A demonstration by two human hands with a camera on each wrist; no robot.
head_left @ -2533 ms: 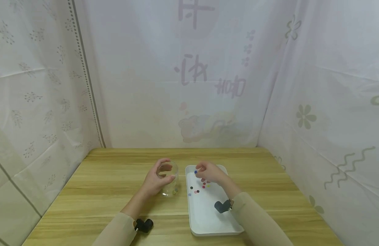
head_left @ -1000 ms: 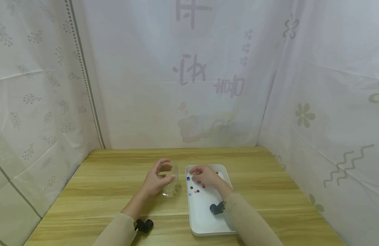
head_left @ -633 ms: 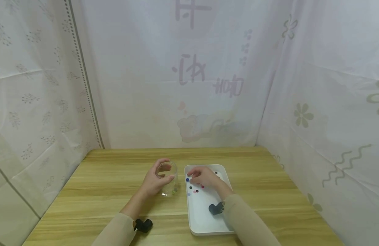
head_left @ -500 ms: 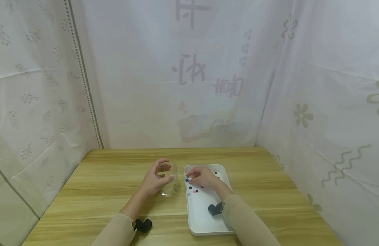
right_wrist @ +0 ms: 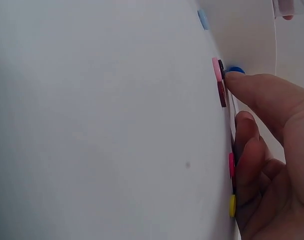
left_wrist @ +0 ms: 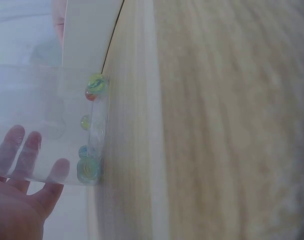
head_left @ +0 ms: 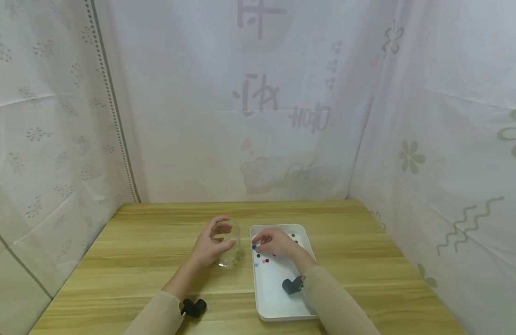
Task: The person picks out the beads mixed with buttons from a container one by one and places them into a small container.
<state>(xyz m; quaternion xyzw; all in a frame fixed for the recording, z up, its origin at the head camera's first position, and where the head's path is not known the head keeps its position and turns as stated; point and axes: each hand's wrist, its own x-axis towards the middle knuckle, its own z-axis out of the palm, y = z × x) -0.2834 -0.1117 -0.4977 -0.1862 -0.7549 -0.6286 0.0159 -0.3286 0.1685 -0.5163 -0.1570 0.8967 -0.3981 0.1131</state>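
My left hand grips a clear round cup that stands upright on the table, thumb and fingers wrapped around its side. Several glass marbles with coloured swirls lie at the cup's bottom. Over the far left part of a white tray, my right hand has curled fingers, and its thumb and index finger pinch a blue button by the left wall. Around that hand lie loose flat buttons: a pink one, a dark red one, a magenta one and a yellow one.
A light blue button lies near the tray's left wall, and a black button farther up. Dark buttons sit at the tray's far right. The wooden table is enclosed by patterned white curtains.
My right hand has moved left across the tray with the blue button, then slightly toward me along the left wall. My left hand keeps holding the cup in place.
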